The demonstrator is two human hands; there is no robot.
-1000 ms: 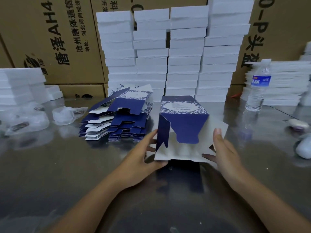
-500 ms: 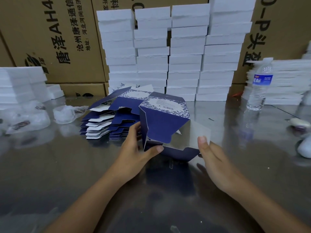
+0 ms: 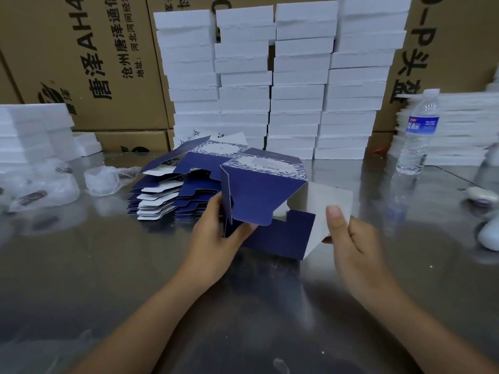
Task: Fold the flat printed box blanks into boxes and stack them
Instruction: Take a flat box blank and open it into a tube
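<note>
Both forearms reach forward over the shiny grey metal table [image 3: 81,265]. The left hand [image 3: 213,238] has its fingers curled round the near left edge of a half-folded dark blue printed cardboard box [image 3: 259,195], and its thumb lies across the front of a lower blue flap, so it grips the box. The right hand [image 3: 351,238] stands with the thumb upright, pressed on the white inner face of the wide side flap [image 3: 321,206]. Its fingers are curled behind that flap, so it pinches the flap's edge.

Just beyond the left hand and to its left lies a pile of flat blue-and-white box blanks [image 3: 164,190], fanned and uneven. The held box overlaps the pile's right side and hides part of it. Farther left of that hand are crumpled clear plastic bags [image 3: 104,179] and a low stack of white foam slabs [image 3: 29,130]. Straight ahead of both hands rise four tall columns of white foam blocks [image 3: 297,85], against brown corrugated cartons [image 3: 89,58] with black print. Beyond the right hand and to its right stands a clear plastic water bottle [image 3: 417,139] with a blue label, before another stack of thin white sheets [image 3: 459,130]. Rounded white objects [image 3: 488,236] lie at the table's right edge, too blurred to identify.

The box sits between the two hands, raised off the table and tilted, its patterned top panel turned away from the person. Its blue body is closer to the left hand, and the white flap extends to the right hand.
</note>
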